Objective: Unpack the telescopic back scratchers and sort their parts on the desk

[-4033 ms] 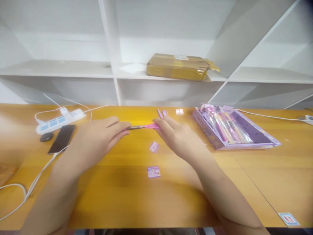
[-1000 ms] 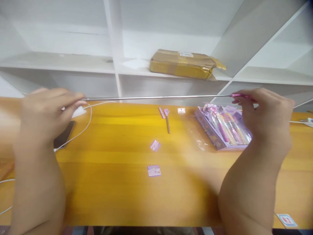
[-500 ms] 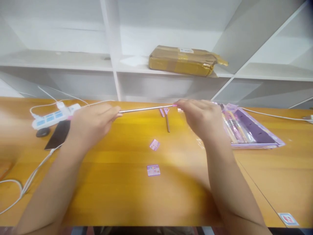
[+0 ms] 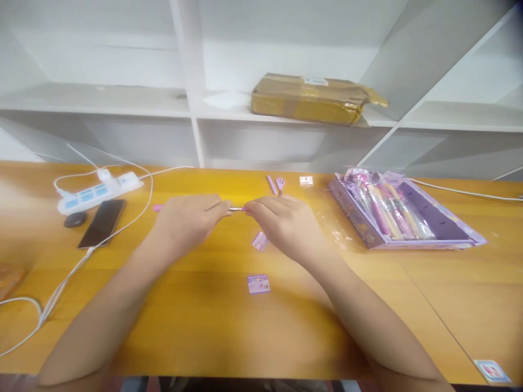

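Observation:
My left hand [image 4: 192, 218] is closed around a telescopic rod, whose pink end [image 4: 157, 208] sticks out past it on the left. Between my two hands only a short piece of the rod's silver shaft [image 4: 236, 209] shows. My right hand [image 4: 284, 223] grips the other end, with a bit of pink at its fingertips. Just beyond my right hand lies a small purple back scratcher [image 4: 280, 183] with a claw-shaped head, its handle hidden by the hand. Beside it is a short purple tube [image 4: 271, 185]. A small purple card [image 4: 259, 241] lies partly behind the right hand, another card [image 4: 259, 283] nearer me.
On the right stands an open purple box [image 4: 429, 245] holding several wrapped items. Clear plastic wrapping [image 4: 339, 237] lies beside it. At left are a power strip [image 4: 102, 191], a phone [image 4: 102, 223] and white cables. A taped carton [image 4: 310, 100] sits on the shelf.
My hands have come together and lower, and the long silver shaft between them has shortened to a stub. The view has shifted slightly, and more of the purple box shows.

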The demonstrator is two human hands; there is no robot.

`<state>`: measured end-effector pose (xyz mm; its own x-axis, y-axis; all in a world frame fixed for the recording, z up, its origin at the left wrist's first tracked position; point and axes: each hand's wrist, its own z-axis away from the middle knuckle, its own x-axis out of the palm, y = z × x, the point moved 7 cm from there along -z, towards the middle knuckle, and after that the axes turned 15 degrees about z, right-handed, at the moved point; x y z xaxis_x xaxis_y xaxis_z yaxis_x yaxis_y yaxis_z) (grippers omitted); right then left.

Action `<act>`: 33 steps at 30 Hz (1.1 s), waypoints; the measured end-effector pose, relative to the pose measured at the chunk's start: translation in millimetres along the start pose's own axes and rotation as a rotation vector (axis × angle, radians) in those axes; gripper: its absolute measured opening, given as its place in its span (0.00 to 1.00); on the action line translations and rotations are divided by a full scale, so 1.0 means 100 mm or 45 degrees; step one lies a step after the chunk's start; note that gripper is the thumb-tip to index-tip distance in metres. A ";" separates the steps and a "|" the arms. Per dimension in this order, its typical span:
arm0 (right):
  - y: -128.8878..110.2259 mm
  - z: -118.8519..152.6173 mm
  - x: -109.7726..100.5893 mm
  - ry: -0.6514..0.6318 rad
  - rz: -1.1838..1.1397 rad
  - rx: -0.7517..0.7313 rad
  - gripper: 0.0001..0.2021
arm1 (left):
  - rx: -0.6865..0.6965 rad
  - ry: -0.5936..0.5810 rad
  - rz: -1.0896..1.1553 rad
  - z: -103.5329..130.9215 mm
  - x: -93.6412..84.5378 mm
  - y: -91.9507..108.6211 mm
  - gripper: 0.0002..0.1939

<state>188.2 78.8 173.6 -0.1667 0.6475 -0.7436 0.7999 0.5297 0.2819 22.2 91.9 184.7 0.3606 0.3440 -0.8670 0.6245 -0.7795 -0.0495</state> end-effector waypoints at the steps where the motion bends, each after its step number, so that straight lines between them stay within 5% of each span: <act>1: 0.01 0.00 0.00 -0.011 0.006 0.002 0.10 | 0.012 -0.001 0.002 0.00 0.01 0.01 0.11; 16: 0.04 -0.01 -0.03 -0.139 -0.051 -0.044 0.12 | 0.047 -0.203 -0.083 -0.03 0.05 0.09 0.25; 27: 0.17 -0.02 -0.18 -0.022 0.026 0.036 0.12 | -0.083 -0.168 0.215 0.07 -0.04 -0.20 0.20; 33: 0.51 0.01 -0.14 0.017 0.097 0.087 0.13 | -0.224 -0.096 0.105 0.06 -0.16 -0.39 0.15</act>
<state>231.7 95.9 197.5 -0.1112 0.6922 -0.7131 0.8480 0.4402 0.2951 -11.9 114.0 197.6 0.3669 0.2375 -0.8994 0.7087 -0.6976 0.1049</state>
